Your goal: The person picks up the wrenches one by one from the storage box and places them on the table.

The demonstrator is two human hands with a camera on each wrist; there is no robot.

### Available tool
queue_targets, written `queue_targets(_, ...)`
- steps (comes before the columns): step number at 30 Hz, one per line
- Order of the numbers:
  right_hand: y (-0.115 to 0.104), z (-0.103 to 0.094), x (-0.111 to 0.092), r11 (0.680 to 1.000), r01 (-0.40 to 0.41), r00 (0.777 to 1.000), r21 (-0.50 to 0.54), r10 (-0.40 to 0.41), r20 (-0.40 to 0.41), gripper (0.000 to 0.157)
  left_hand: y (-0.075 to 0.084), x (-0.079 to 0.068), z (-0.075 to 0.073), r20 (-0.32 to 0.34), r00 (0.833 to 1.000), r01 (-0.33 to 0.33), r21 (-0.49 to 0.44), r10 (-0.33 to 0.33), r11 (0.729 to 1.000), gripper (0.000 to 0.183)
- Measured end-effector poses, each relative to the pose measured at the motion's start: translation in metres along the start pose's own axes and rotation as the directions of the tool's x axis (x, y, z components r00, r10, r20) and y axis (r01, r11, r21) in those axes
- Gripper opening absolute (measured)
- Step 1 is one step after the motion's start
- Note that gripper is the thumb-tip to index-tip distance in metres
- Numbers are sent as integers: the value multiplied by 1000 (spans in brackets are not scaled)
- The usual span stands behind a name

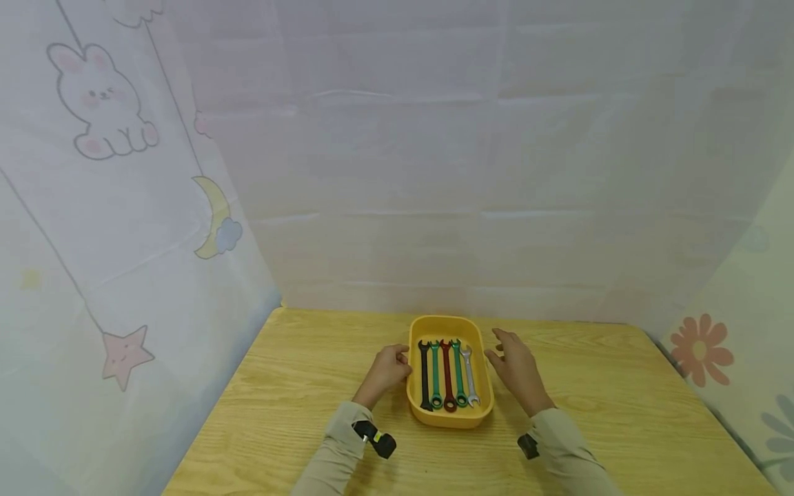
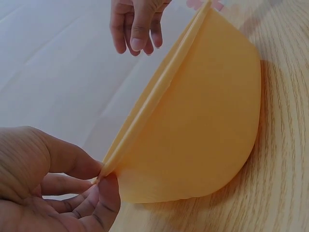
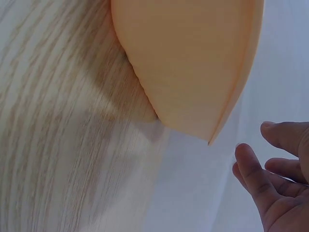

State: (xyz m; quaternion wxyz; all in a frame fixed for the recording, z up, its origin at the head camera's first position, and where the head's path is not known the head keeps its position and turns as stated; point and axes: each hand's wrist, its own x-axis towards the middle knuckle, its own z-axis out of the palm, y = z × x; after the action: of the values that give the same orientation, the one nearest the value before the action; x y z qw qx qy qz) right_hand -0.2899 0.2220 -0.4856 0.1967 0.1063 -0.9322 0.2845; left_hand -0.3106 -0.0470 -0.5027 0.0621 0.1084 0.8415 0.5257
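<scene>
A yellow plastic tray (image 1: 451, 420) sits on the table in the head view, with several combination wrenches lying side by side in it. From left to right they are a black wrench (image 1: 424, 377), a green wrench (image 1: 435, 375), a red wrench (image 1: 446, 375), another green wrench (image 1: 459, 375) and a silver wrench (image 1: 469, 375). My left hand (image 1: 387, 369) is at the left side; in the left wrist view its thumb and fingers pinch the tray's rim (image 2: 145, 106). My right hand (image 3: 280, 179) stays apart from the tray wall (image 3: 188, 58), fingers loosely spread, holding nothing.
The wood-grain table (image 1: 298, 386) extends around the tray on both sides. A pale printed curtain (image 1: 397, 172) hangs behind the table and along its left and right sides. Small black devices are worn at the left wrist (image 1: 375, 439) and right wrist (image 1: 528, 446).
</scene>
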Motion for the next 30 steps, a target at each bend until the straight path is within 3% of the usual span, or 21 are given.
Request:
queue_targets(15, -9, 8, 4, 1000, -6, 1000, 10, 6, -3, 49, 5, -1, 0, 2, 998, 57, -27, -57, 998, 52)
queue_targets(30, -16, 15, 7, 1000, 25, 1000, 10, -25, -15, 46, 5, 0, -2, 6, 999, 50, -6, -50, 999, 52)
